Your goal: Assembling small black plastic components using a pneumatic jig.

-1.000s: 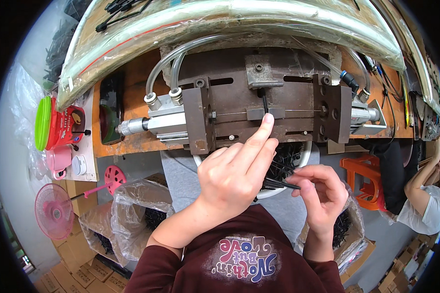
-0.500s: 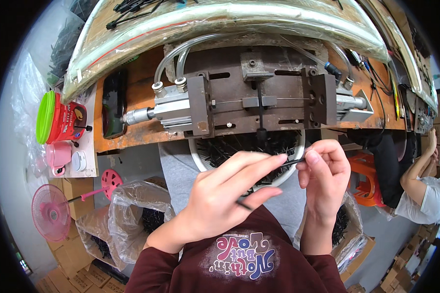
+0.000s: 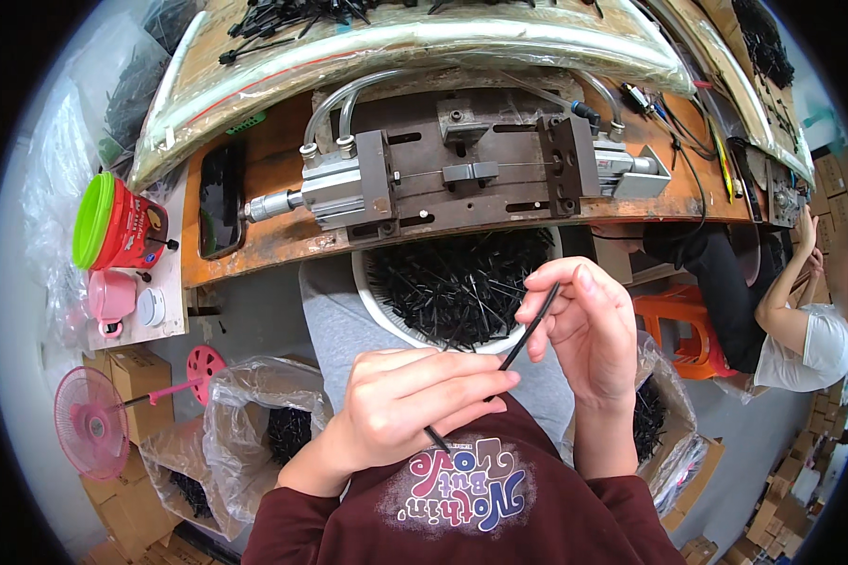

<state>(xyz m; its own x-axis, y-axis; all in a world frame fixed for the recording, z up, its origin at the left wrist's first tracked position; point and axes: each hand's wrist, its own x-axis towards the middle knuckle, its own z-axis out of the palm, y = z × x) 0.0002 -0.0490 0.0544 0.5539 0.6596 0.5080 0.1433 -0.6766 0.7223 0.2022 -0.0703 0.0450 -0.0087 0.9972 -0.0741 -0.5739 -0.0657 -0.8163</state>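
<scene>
A thin black rod [image 3: 533, 326] slants between my two hands, above my lap. Its upper end is in the fingers of my right hand [image 3: 594, 334], pinched near the thumb. My left hand [image 3: 415, 391], palm down, closes on the lower part. Below the left fingers a short black end [image 3: 435, 438] sticks out; whether it belongs to the same rod or a second one is hidden. Just beyond the hands, a white basin [image 3: 386, 315] holds a heap of black rods [image 3: 462, 282]. Past it stands a brown metal fixture [image 3: 481, 202] with a small grey block [image 3: 470, 172] at its middle.
Pneumatic cylinders [image 3: 334, 191] with clear hoses flank the fixture on the wooden bench [image 3: 283, 250]. A phone [image 3: 221, 202], red bucket [image 3: 127, 226] and pink mug [image 3: 113, 297] sit left. Lined bags [image 3: 254, 405], a pink fan [image 3: 89, 424], an orange stool [image 3: 683, 325] and another person [image 3: 801, 330] surround me.
The black rod lying across the fixture's middle is gone. My hands have come lower and nearer to me, and the rod between them now tilts more steeply. The view has shifted slightly.
</scene>
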